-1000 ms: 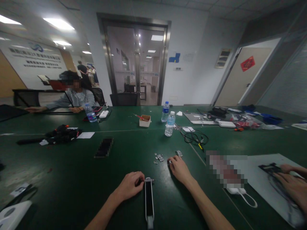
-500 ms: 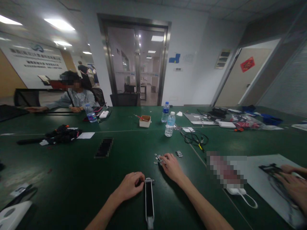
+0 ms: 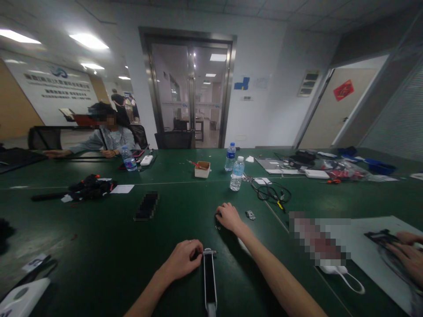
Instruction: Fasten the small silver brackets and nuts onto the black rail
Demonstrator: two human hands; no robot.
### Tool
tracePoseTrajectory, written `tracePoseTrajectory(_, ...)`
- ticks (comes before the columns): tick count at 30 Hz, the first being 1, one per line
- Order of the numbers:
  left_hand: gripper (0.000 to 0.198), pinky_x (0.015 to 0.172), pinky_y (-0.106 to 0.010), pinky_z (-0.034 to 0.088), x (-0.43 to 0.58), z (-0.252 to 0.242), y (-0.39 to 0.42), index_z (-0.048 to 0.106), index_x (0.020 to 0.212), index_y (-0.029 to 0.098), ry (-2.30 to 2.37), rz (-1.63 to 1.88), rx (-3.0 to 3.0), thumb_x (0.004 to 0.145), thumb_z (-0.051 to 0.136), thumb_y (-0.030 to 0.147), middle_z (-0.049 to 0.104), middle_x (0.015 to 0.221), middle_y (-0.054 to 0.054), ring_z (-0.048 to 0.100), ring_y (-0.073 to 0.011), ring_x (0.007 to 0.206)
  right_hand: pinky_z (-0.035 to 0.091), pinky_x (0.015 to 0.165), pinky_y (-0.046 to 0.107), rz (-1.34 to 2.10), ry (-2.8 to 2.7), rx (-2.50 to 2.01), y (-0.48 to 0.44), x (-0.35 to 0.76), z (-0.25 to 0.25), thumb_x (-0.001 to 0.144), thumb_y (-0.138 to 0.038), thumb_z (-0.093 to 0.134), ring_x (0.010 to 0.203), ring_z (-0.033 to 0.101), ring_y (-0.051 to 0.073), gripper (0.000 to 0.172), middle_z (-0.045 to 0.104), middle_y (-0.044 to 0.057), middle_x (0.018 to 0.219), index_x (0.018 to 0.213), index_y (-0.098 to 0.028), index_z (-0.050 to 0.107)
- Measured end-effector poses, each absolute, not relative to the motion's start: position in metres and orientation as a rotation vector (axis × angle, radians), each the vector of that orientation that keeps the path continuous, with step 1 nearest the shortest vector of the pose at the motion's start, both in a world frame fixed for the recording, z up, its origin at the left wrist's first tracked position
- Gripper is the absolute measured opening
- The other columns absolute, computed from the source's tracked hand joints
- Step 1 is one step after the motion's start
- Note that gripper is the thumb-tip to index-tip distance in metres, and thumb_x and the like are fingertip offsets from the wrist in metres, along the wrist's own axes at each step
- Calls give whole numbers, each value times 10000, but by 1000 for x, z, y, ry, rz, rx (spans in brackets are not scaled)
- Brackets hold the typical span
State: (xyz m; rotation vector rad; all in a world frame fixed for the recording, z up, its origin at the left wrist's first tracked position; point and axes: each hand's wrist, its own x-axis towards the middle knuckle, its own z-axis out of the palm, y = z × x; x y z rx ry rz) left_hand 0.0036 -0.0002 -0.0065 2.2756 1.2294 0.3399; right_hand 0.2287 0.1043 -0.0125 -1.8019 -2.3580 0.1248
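Note:
A long, narrow silver-edged frame (image 3: 209, 279) with a dark middle lies on the table in front of me. A short metal bolt (image 3: 211, 252) crosses its far end. My left hand (image 3: 185, 259) is closed at that end, thumb and fingertips pinching the bolt's left side. Farther forward, my right hand (image 3: 228, 216) rests low over the table with curled fingers, covering small metal parts. A few tiny rings (image 3: 217, 227) show beside it. What its fingertips hold is hidden. A grey metal piece (image 3: 250, 215) lies to its right.
Two water bottles (image 3: 237, 174) and a small open box (image 3: 202, 170) stand ahead. Black cables (image 3: 269, 189) lie right of them. A black tangled object (image 3: 90, 187) sits at left. Another person's hands (image 3: 405, 253) work at far right; one more person (image 3: 114, 136) sits across the table.
My right hand has moved slightly left and forward over the small metal parts, now covering most of them. My left hand keeps its place at the frame's end. The view has shifted slightly.

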Motion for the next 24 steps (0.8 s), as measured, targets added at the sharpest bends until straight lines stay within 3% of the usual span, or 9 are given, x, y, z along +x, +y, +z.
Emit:
tracePoseTrajectory(4, 107, 643, -221, 409, 3, -5, -1, 616, 960, 203, 1231, 334, 2266, 875, 551, 209, 586, 839, 22, 532, -142, 730, 405, 807, 329, 164, -2354, -1852, 114, 221, -13, 863, -174, 535, 1001, 555, 252, 145, 655, 133, 993, 896, -143, 673)
tracePoseTrajectory(9, 108, 685, -235, 418, 4, 0, -2, 615, 960, 206, 1236, 321, 2268, 876, 547, 200, 587, 834, 24, 540, -146, 738, 405, 825, 330, 215, -2347, -1797, 109, 218, -8, 878, -132, 501, 1011, 561, 256, 156, 658, 165, 1008, 914, -116, 652)
tracePoseTrajectory(16, 95, 661, -227, 415, 5, -2, 0, 607, 943, 206, 1216, 326, 2288, 874, 545, 188, 587, 820, 23, 538, -143, 718, 420, 804, 243, 371, -2352, -1522, 68, 230, -5, 915, -160, 500, 940, 579, 169, 110, 662, 44, 948, 947, -175, 604)
tracePoseTrajectory(24, 97, 657, -228, 415, 3, -7, 0, 615, 935, 202, 1219, 348, 2281, 872, 541, 196, 587, 810, 21, 541, -147, 730, 426, 761, 267, 652, -2249, -1293, 21, 252, -19, 874, -149, 536, 846, 581, 166, 113, 645, 27, 887, 919, -192, 630)
